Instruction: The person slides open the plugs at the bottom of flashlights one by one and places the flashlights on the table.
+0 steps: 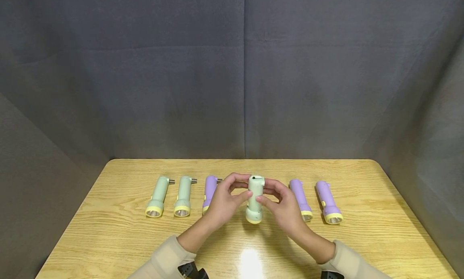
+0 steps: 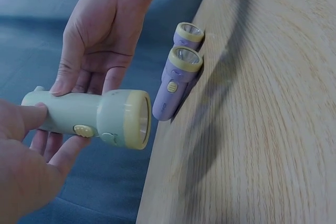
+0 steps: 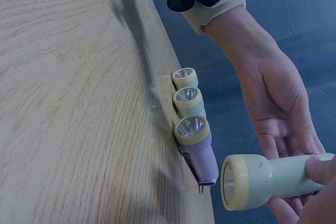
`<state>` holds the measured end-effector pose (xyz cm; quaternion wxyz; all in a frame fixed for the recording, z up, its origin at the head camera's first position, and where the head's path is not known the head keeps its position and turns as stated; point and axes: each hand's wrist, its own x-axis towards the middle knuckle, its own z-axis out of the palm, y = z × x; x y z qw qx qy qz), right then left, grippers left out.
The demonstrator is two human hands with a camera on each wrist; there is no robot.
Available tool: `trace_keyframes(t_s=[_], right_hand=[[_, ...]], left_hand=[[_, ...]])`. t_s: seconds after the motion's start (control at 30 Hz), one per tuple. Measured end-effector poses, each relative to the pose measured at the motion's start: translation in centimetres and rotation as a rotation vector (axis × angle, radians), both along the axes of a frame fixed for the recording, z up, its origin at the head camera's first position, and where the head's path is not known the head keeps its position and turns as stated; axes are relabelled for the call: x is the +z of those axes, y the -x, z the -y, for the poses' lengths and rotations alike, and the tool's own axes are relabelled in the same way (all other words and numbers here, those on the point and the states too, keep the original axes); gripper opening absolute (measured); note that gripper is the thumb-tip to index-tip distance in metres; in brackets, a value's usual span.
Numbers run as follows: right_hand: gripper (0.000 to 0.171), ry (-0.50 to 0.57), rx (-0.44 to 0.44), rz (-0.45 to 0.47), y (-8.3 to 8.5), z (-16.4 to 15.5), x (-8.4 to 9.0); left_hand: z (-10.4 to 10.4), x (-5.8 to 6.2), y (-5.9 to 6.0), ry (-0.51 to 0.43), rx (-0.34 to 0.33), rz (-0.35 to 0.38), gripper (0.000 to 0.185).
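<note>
A pale green flashlight (image 1: 255, 198) with a yellow rim is held above the table, its lens end pointing down toward the near side. My left hand (image 1: 226, 198) pinches it from the left, thumb on the near face and fingers behind. From the right, my right hand (image 1: 286, 206) grips the same body between thumb and fingers. In the left wrist view a ribbed yellow switch (image 2: 84, 130) shows on its side. A small dark spot marks the upper end in the head view. Nearest the left hand lies a purple flashlight (image 1: 210, 190), partly covered by that hand.
Two green flashlights, one outer (image 1: 158, 196) and one inner (image 1: 183, 196), lie to the left with metal prongs sticking out. On the right lie two purple flashlights, one inner (image 1: 299, 196) and one outer (image 1: 327, 200). Grey curtain (image 1: 245, 89) surrounds the wooden table (image 1: 119, 246).
</note>
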<state>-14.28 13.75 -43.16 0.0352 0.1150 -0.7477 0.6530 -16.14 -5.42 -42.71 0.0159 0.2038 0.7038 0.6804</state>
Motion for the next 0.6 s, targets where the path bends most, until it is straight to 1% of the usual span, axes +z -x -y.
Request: trace_keyframes(t_s=[0.17, 0.37, 0.6], right_hand=[[0.038, 0.007, 0.007, -0.009, -0.09, -0.11, -0.09], [0.035, 0.012, 0.028, -0.054, -0.13, -0.37, -0.25], [0.035, 0.029, 0.056, -0.103, -0.21, -0.55, -0.53]], left_hand=[[-0.05, 0.16, 0.03, -0.022, -0.003, -0.004, 0.03], [-0.07, 0.23, 0.07, -0.025, -0.015, 0.022, 0.026], [-0.01, 0.59, -0.07, -0.042, -0.05, 0.092, 0.026]])
